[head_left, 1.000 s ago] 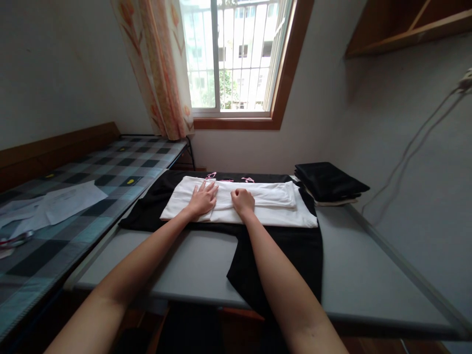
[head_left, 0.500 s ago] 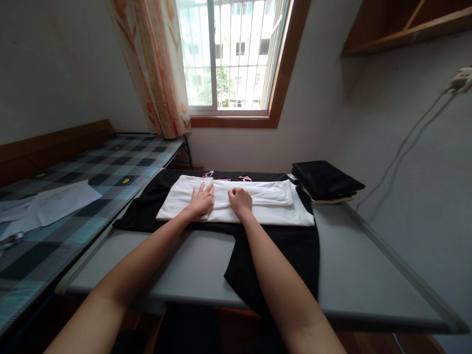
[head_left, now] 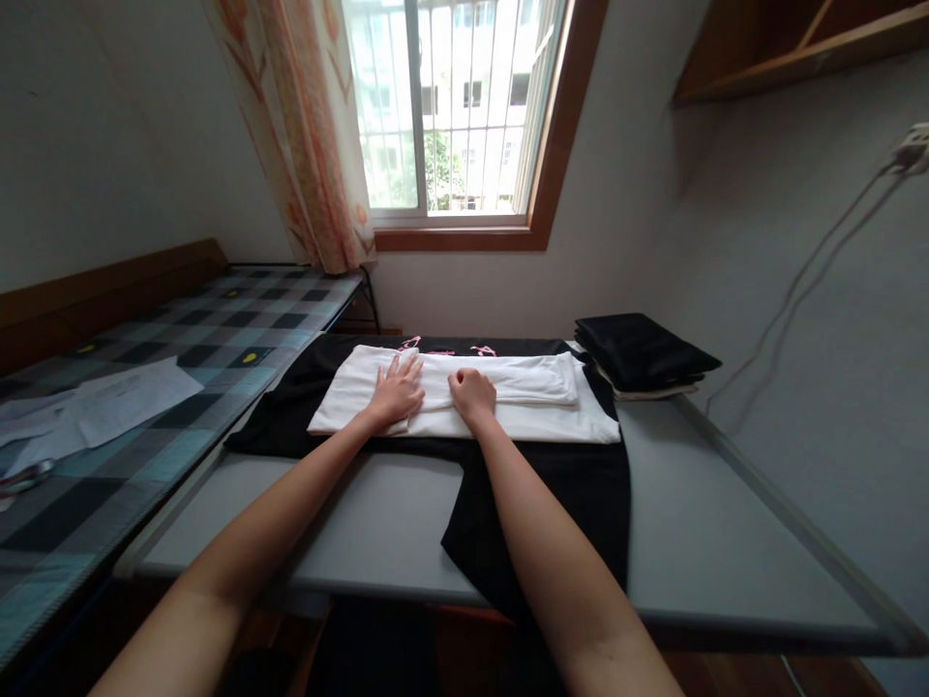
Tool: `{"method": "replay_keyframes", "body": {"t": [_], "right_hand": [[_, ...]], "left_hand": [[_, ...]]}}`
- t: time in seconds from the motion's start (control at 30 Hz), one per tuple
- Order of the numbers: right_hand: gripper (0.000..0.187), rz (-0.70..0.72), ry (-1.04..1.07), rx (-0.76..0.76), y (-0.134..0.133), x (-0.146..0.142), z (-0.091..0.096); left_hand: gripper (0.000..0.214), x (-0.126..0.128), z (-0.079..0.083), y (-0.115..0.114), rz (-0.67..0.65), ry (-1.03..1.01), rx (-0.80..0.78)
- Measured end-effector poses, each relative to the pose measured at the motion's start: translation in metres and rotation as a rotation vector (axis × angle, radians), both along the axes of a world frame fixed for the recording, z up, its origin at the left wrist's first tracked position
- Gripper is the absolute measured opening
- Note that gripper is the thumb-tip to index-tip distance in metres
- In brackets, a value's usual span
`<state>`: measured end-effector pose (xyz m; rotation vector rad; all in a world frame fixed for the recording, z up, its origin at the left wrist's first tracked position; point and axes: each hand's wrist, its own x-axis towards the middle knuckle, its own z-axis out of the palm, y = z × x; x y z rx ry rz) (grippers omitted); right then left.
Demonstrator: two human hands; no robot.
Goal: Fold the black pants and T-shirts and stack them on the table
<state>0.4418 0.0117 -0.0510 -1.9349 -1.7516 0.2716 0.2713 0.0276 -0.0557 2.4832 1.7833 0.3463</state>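
Note:
A white garment, folded into a long strip with a turned-over left part, lies across a spread-out black garment. Pink marks or printing show at the black cloth's far edge. My left hand rests on the white cloth near the fold, palm down and fingers spread. Just right of it, my right hand is closed in a fist on the same cloth. Whether any fabric is caught inside the fist is hidden. Around it the white cloth lies mostly flat.
Both garments lie on a grey table. At its back right sits a stack of folded black cloth. To the left is a checked bed with papers on it. A cable hangs by the right wall.
My left hand has shifted very slightly, its fingers spreading a little more. The right fist and the garments look the same. The view has tilted slightly.

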Motion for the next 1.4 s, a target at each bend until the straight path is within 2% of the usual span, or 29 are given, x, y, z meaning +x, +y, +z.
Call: {"method": "replay_keyframes", "body": {"t": [0.13,0.23,0.33,0.43,0.57,0.63,0.73,0.83,0.9,1.03,1.23,1.4], "right_hand": [[0.035,0.005,0.007,0.004,0.000,0.000,-0.001],[0.035,0.004,-0.002,0.002,0.000,0.001,-0.001],[0.035,0.001,-0.003,0.007,0.000,0.001,-0.001],[0.033,-0.001,0.009,0.010,-0.001,0.001,-0.001],[0.033,0.002,0.007,0.015,-0.001,0.001,-0.002],[0.033,0.002,0.003,0.015,-0.002,0.001,-0.002],[0.033,0.007,0.005,0.022,-0.003,0.000,-0.001],[0.033,0.010,0.009,0.027,-0.003,0.000,-0.001],[0.032,0.011,0.009,0.027,-0.003,0.000,-0.001],[0.033,0.016,-0.003,0.031,-0.002,0.000,-0.003],[0.034,0.044,-0.004,0.012,-0.004,0.002,-0.001],[0.029,0.172,-0.030,0.005,-0.012,0.010,0.001]], "left_hand": [[0.071,-0.003,-0.009,0.003,-0.089,-0.258,0.173],[0.071,-0.005,-0.011,0.004,-0.009,-0.408,0.233],[0.075,-0.007,-0.011,0.001,0.073,-0.328,0.146],[0.078,-0.008,-0.010,-0.002,0.086,-0.222,0.057],[0.076,-0.014,-0.009,-0.001,0.086,-0.402,0.207],[0.076,-0.015,-0.009,0.000,0.060,-0.445,0.216],[0.079,-0.013,-0.008,-0.004,0.003,-0.264,0.086],[0.081,-0.007,-0.005,-0.010,0.030,-0.041,-0.010],[0.078,-0.006,-0.004,-0.013,0.036,0.027,-0.022],[0.075,-0.006,-0.003,-0.016,-0.018,0.084,-0.008],[0.065,-0.005,-0.005,-0.017,0.005,0.094,-0.022],[0.058,-0.002,-0.005,-0.018,0.034,0.063,0.015]]}}
